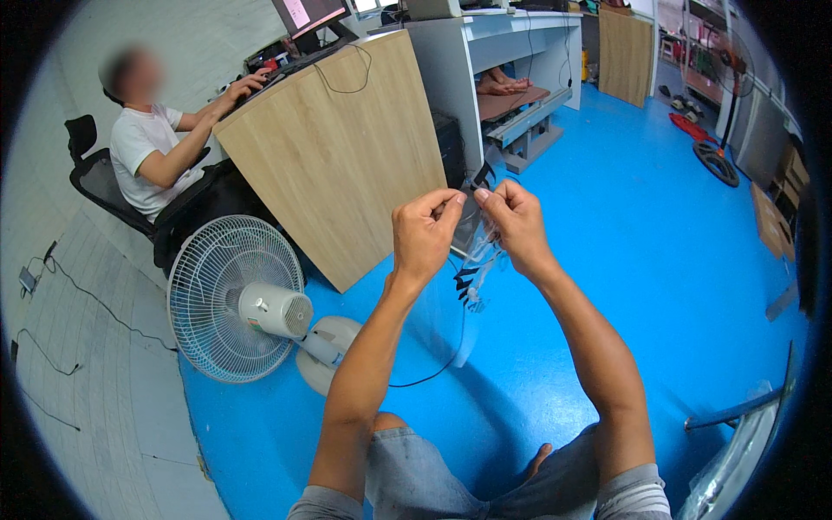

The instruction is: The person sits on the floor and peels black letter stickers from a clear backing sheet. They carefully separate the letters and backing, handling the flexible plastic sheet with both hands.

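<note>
My left hand (422,232) and my right hand (520,227) are raised close together in front of me, thumbs and forefingers pinched. A small dark piece shows in the narrow gap between the fingertips; which hand grips it is too fine to tell. Below and behind my right hand hang clear, whitish plastic strands (482,251). Small black pieces (466,279) sit among those strands. How the strands are held or supported is hidden by the fingers.
A white fan (234,299) stands left of my left forearm, beside a wood-panelled desk (347,147). Behind it a person (152,156) sits typing. Bare feet (503,84) rest under a white desk (472,78). At right stands another fan (731,65), above blue floor (607,234).
</note>
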Demonstrator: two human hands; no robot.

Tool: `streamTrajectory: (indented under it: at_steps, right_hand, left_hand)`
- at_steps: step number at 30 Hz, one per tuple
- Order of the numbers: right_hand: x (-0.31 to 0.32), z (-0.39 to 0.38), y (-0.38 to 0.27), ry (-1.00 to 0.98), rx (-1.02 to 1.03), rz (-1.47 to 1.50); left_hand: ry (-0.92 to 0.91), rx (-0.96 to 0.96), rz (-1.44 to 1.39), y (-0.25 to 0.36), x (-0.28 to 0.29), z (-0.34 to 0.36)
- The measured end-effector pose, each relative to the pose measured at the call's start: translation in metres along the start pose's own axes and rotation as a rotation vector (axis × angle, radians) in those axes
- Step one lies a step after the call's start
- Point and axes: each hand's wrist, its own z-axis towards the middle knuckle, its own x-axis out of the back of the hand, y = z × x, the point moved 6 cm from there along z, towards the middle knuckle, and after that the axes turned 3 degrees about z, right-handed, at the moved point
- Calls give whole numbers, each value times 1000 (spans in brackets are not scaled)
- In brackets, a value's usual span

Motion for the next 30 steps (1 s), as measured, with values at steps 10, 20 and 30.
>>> streamTrajectory:
  at_steps: [10, 20, 30]
  right_hand:
    - [10, 1, -2, 101, 28, 146]
    - [-3, 3, -6, 14, 15, -49]
    - [9, 12, -3, 40, 118, -183]
  left_hand:
    - [120, 0, -25, -10, 13, 5]
    - [29, -51, -10, -5, 7, 5]
    - [-65, -188, 73, 14, -1, 1]
